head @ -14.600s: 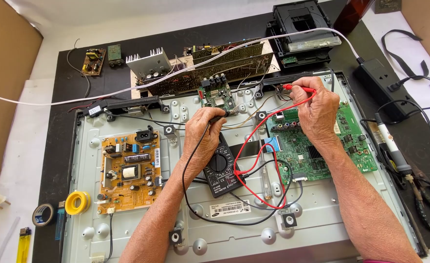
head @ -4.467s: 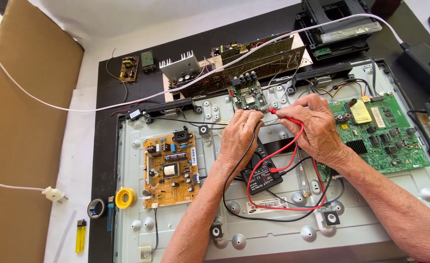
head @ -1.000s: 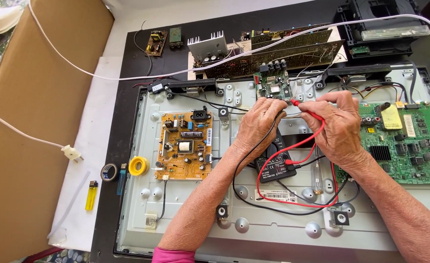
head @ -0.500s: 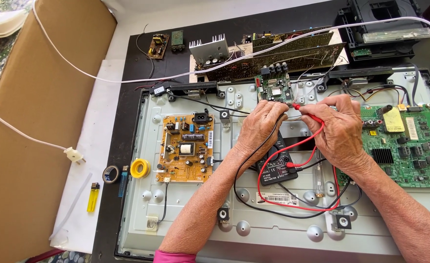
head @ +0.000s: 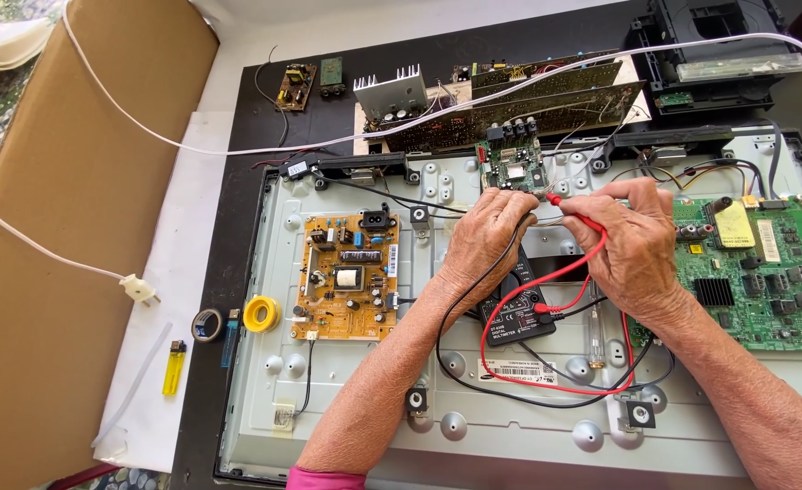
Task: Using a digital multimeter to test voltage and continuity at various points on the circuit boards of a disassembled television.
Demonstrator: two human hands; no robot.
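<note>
While closed on probes: left hand (head: 487, 238), right hand (head: 632, 240), fingers beside small green board (head: 511, 168).

Black probe tip under the left hand (head: 487, 240); multimeter (head: 519, 308) face mostly behind both wrists.

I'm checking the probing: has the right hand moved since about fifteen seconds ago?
Yes. The right hand has shifted left, off the green board it lay over, toward the left hand below the small board.
</note>
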